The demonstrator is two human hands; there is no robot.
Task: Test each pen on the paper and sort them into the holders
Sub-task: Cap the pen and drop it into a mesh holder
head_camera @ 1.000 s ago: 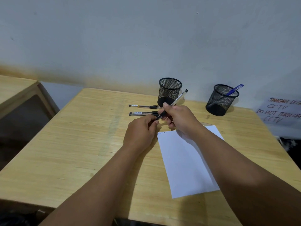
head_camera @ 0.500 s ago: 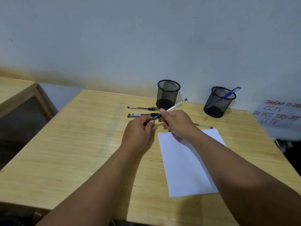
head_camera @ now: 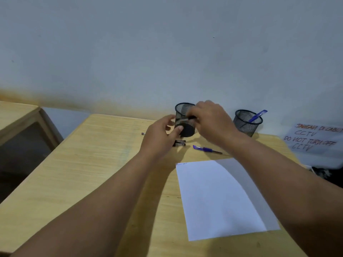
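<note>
Overhead, a pale wall (head_camera: 167, 52) backs the wooden desk (head_camera: 83, 173); paper (head_camera: 219, 197) at 5 o'clock; right hand (head_camera: 213, 119) pinches a blurred pen (head_camera: 182, 120), left hand (head_camera: 159, 138) loosely open.

Light yellow-tan wooden table (head_camera: 78, 173), fine grain streaks running lengthwise. Plain white paper (head_camera: 219, 199), tiny dark scribble at top left corner, grey shadow band along right side. Two black wire-mesh holders: left holder (head_camera: 182, 112) with solid black base, right holder (head_camera: 245, 123) same mesh. Blue pen (head_camera: 258, 115) with translucent barrel standing in right holder. Blue-purple pen (head_camera: 206, 149) on table, dark tip end. Black-and-silver pens (head_camera: 180, 143) partly hidden under left hand. Pale grey-white wall (head_camera: 167, 43), orange-brown stain along bottom edge. White sign (head_camera: 313, 138), red and black handwriting.
</note>
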